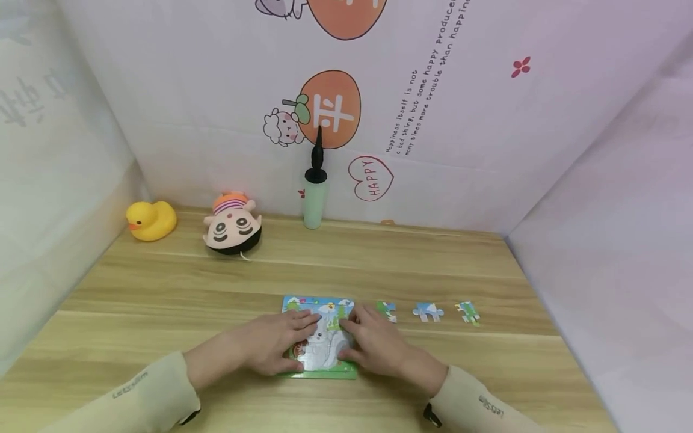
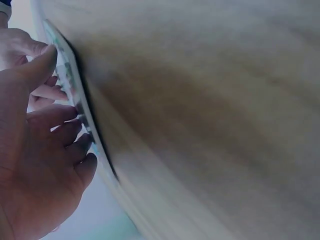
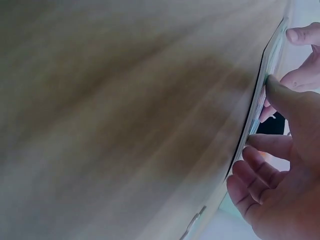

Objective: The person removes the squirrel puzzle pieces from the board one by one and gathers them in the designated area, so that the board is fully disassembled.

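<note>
Both grips, left hand and right hand, press flat, fingers relaxed, on the jigsaw puzzle (three loose pieces lie right) on the bench.

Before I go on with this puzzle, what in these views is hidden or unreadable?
- Puzzle board, head view: both hands cover its middle, so any open slots are hidden.
- Left hand and right hand, head view: fingertip contact with individual pieces is hidden.
- Three loose pieces, head view: too small to read their pictures.
- Both wrist views: blurred tabletop; only the board's edge shows.
</note>
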Demonstrator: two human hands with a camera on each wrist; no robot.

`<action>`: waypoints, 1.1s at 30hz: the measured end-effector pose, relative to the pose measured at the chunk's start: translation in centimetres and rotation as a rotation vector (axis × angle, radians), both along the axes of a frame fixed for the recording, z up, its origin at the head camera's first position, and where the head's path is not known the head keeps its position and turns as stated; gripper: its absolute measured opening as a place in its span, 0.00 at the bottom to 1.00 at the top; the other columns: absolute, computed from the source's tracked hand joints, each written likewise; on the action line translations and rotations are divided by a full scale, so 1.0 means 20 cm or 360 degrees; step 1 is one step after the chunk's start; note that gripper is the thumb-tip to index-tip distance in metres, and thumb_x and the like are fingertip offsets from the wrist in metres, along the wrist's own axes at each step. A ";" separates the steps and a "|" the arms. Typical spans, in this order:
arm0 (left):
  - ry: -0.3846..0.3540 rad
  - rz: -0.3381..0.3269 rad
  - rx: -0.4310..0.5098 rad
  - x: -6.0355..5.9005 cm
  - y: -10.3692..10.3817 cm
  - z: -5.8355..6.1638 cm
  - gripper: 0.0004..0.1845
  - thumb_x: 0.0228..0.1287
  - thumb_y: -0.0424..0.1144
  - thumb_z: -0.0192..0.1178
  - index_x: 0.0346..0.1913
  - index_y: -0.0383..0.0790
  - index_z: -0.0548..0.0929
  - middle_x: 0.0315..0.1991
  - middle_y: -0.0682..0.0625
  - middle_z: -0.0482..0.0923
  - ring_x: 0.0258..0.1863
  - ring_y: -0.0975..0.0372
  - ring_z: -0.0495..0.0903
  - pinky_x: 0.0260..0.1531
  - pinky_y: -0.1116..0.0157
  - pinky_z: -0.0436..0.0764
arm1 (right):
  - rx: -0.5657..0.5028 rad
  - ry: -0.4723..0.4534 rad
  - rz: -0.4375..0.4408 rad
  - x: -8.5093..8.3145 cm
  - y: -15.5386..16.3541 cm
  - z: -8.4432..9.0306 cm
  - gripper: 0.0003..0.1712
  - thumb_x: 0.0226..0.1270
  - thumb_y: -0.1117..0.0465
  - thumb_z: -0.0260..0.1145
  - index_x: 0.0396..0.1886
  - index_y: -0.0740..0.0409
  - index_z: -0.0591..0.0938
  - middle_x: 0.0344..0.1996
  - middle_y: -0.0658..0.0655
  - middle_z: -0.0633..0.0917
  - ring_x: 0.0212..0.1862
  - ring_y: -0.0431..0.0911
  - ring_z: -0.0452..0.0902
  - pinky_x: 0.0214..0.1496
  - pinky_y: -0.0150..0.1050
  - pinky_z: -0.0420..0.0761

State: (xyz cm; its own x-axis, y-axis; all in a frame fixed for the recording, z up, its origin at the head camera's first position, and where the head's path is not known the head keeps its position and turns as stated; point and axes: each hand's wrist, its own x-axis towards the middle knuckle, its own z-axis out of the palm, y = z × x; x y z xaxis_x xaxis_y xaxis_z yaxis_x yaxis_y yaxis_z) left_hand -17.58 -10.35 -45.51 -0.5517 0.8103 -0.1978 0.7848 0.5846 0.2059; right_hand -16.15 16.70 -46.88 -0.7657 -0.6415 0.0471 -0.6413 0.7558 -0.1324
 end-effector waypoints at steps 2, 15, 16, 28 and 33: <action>0.0015 -0.0009 0.0001 0.01 0.00 -0.01 0.39 0.74 0.58 0.59 0.79 0.38 0.66 0.83 0.46 0.59 0.83 0.51 0.61 0.81 0.51 0.68 | -0.0014 -0.0008 0.0001 0.00 0.00 -0.01 0.34 0.63 0.42 0.75 0.59 0.63 0.86 0.46 0.52 0.80 0.44 0.40 0.71 0.46 0.31 0.77; 0.0112 -0.0023 -0.0010 0.01 0.01 -0.02 0.37 0.75 0.56 0.59 0.77 0.37 0.68 0.82 0.44 0.61 0.81 0.50 0.64 0.79 0.53 0.71 | -0.0120 -0.0140 -0.0110 -0.04 -0.02 -0.02 0.31 0.57 0.43 0.79 0.51 0.60 0.85 0.42 0.50 0.80 0.42 0.38 0.71 0.44 0.32 0.79; 0.0117 -0.0023 -0.0010 0.01 0.01 -0.01 0.37 0.75 0.56 0.59 0.77 0.37 0.69 0.82 0.44 0.61 0.81 0.50 0.65 0.79 0.53 0.71 | -0.0122 -0.0154 -0.0117 -0.04 -0.02 -0.01 0.31 0.57 0.43 0.79 0.52 0.60 0.85 0.43 0.50 0.80 0.43 0.38 0.72 0.45 0.34 0.80; 0.0084 -0.0018 -0.0004 0.01 0.00 -0.02 0.38 0.76 0.56 0.58 0.78 0.37 0.66 0.83 0.44 0.59 0.82 0.50 0.63 0.79 0.52 0.70 | -0.0167 -0.0244 -0.0131 -0.05 -0.03 0.00 0.30 0.58 0.46 0.80 0.54 0.55 0.79 0.47 0.51 0.83 0.49 0.42 0.78 0.53 0.41 0.84; 0.0067 -0.0001 0.0008 0.01 0.00 -0.02 0.38 0.76 0.56 0.59 0.79 0.37 0.66 0.83 0.44 0.59 0.82 0.50 0.63 0.79 0.52 0.70 | -0.0188 -0.0229 -0.0108 -0.04 -0.03 0.00 0.30 0.58 0.47 0.80 0.54 0.55 0.78 0.43 0.51 0.85 0.44 0.40 0.78 0.45 0.35 0.83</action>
